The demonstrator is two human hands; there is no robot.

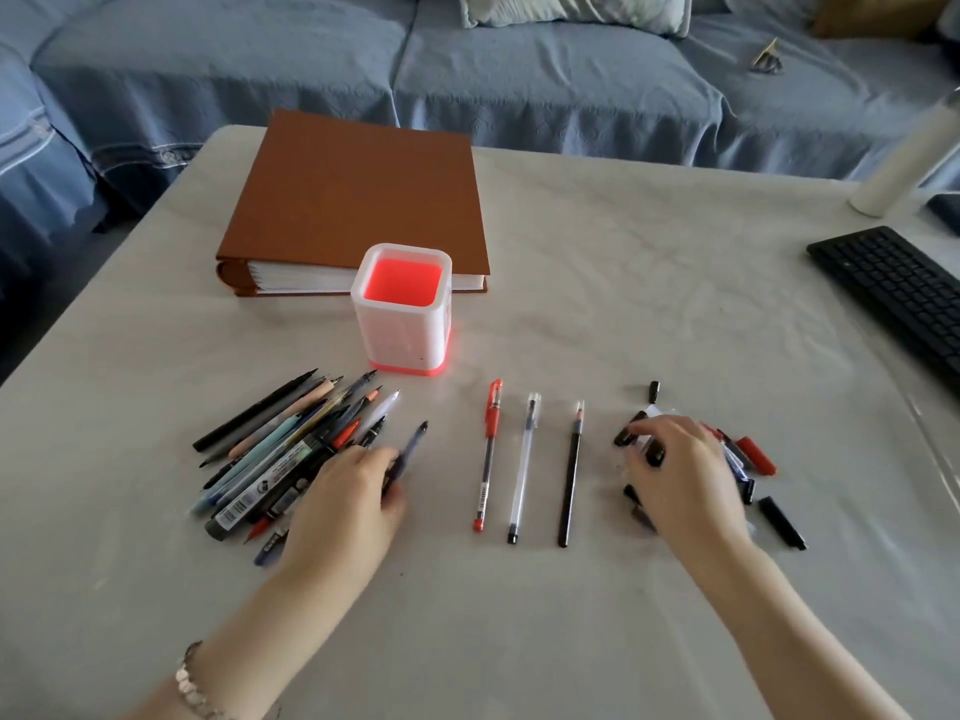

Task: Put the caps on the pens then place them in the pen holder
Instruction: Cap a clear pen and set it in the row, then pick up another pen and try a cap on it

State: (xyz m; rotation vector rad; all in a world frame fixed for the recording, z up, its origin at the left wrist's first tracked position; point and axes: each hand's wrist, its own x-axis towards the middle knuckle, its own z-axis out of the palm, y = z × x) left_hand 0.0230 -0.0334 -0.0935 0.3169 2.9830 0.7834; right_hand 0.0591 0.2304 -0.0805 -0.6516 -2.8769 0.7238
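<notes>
A white pen holder [402,324] with a red inside stands mid-table. To its lower left lies a heap of several uncapped pens [291,449]. My left hand [348,504] rests at the heap's right edge and grips a dark blue pen [410,449] whose tip points up and away. Three capped pens lie side by side in the middle: a red one [488,454], a clear one [524,465] and a black one [571,475]. My right hand [680,470] lies over a pile of loose caps [748,459], fingers curled down onto black caps; what they hold is hidden.
A brown binder [358,200] lies behind the holder. A black keyboard [893,288] sits at the right edge, with a white cylinder [904,163] beyond it. One black cap [653,392] lies apart. A blue sofa [467,70] runs behind the table.
</notes>
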